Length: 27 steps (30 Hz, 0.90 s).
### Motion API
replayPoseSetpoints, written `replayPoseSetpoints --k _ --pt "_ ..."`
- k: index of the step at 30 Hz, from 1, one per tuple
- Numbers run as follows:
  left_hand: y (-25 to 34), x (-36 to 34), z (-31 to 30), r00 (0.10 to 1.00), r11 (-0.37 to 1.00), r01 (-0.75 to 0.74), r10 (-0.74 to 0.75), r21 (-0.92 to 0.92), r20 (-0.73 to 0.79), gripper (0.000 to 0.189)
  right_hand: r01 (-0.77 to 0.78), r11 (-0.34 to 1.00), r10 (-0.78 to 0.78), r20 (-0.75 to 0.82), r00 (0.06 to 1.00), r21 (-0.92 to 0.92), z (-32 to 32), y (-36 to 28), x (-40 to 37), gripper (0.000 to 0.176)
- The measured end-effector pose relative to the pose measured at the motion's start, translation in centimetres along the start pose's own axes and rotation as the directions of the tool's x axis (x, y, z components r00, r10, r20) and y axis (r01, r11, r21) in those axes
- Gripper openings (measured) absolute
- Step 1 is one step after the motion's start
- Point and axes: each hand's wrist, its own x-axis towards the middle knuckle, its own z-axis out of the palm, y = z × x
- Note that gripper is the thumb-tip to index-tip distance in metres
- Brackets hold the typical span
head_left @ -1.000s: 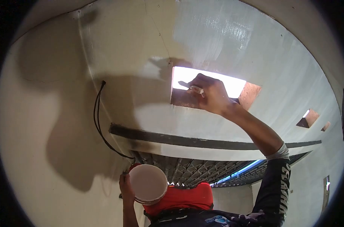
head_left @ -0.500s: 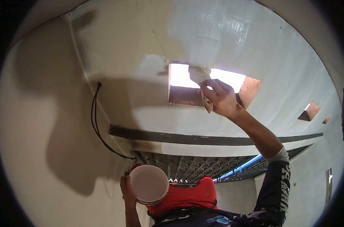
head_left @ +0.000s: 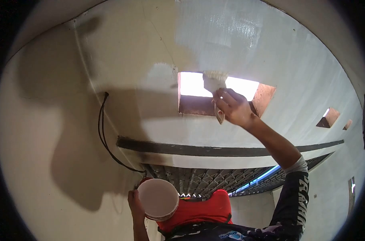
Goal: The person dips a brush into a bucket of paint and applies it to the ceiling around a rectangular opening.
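Observation:
My right hand (head_left: 234,106) grips a wide paintbrush (head_left: 214,81) by its handle, bristles pointing up. The brush overlaps a bright rectangular wall opening (head_left: 192,84), its bristle tips right at the upper edge. Around the opening the wall (head_left: 238,52) shows a wet, shiny white patch above and duller beige to the left. Low in view, my left hand (head_left: 136,203) holds a white bucket (head_left: 158,199) by its side, its mouth facing me and pale paint colour inside.
A black cable (head_left: 102,128) hangs in a loop from the left wall. Below the opening runs a dark ledge (head_left: 190,150), with a metal lattice gate (head_left: 198,178) beneath it. Smaller openings (head_left: 329,117) sit farther right.
The brush and my right hand stay near the opening's top edge, shifted very slightly. The view has tilted a little; the bucket is held as before.

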Motion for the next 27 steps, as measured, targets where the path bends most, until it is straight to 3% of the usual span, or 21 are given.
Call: replayPoseSetpoints --k 1,3,4,6,8,9,12,14,15,16,17,18,20,23,27 --pt "-0.2 -0.2 -0.2 1.000 1.000 0.007 -0.007 0.000 0.001 0.029 0.001 1.000 -0.001 0.005 1.000 0.005 -0.4 -0.7 0.3 0.033" --pt "0.3 -0.4 -0.3 0.999 0.999 -0.037 0.037 -0.010 0.009 0.029 -0.267 0.942 0.256 0.081 0.963 0.205 -2.9 -1.6 2.4 0.027" --pt "0.4 -0.5 -0.4 0.999 0.999 -0.038 0.038 -0.014 0.004 0.029 -0.262 0.943 0.251 0.077 0.965 0.206 -3.8 -1.2 3.2 0.027" --pt "0.7 -0.5 -0.3 0.998 0.996 -0.059 0.060 0.063 -0.021 0.030 -0.119 0.990 0.126 -0.106 0.986 0.071 -5.2 0.6 5.1 0.021" --pt "-0.2 0.1 -0.3 0.999 0.998 -0.051 0.052 0.021 -0.017 0.031 -0.165 0.986 0.152 -0.216 0.964 -0.041 -5.8 2.5 7.2 0.039" --pt "-0.2 0.0 -0.4 0.999 0.999 -0.039 0.039 -0.008 -0.007 0.031 -0.111 0.983 0.068 -0.272 0.960 -0.145 -5.6 4.0 8.0 0.037" --pt "1.9 -1.1 -0.1 0.997 0.990 -0.066 0.072 0.126 -0.041 0.032 -0.099 0.969 0.048 -0.219 0.974 -0.226 -4.2 5.9 8.3 0.039" --pt "0.3 -0.6 -0.1 0.997 0.993 -0.064 0.068 0.098 -0.039 0.032 -0.177 0.968 0.145 -0.177 0.973 -0.178 -0.9 4.4 4.8 0.039" --pt "-0.2 -0.4 -0.2 0.997 0.996 -0.062 0.064 0.069 -0.037 0.032 -0.022 0.989 -0.001 -0.154 0.988 -0.144 0.6 3.9 2.7 0.041" --pt "0.4 -0.7 -0.3 0.997 0.995 -0.063 0.065 0.073 -0.035 0.032 0.036 0.969 -0.058 -0.085 0.995 -0.244 1.6 2.5 0.7 0.044" --pt "1.6 -1.3 -0.4 0.998 0.995 -0.055 0.058 0.088 -0.037 0.032 0.064 0.986 -0.072 -0.049 0.996 -0.151 1.3 1.0 -0.1 0.044" --pt "2.3 -1.6 -0.2 0.998 0.994 -0.048 0.052 0.101 -0.038 0.032 0.049 0.994 -0.054 -0.047 0.997 -0.100 1.5 -0.1 -0.5 0.046" --pt "0.0 -0.6 -0.4 0.998 0.998 -0.056 0.057 0.035 -0.023 0.031 -0.184 0.959 0.183 0.021 0.983 0.217 0.3 -1.7 -0.6 0.045" --pt "-0.3 -0.3 -0.3 0.998 0.998 -0.063 0.062 -0.015 -0.015 0.029 -0.124 0.982 0.125 0.000 0.992 0.144 -2.8 -0.8 0.1 0.039" --pt "0.2 -0.2 -0.1 0.998 0.998 -0.067 0.067 0.018 -0.010 0.027 -0.113 0.993 0.120 -0.242 0.963 0.044 -4.6 2.4 1.9 0.026"
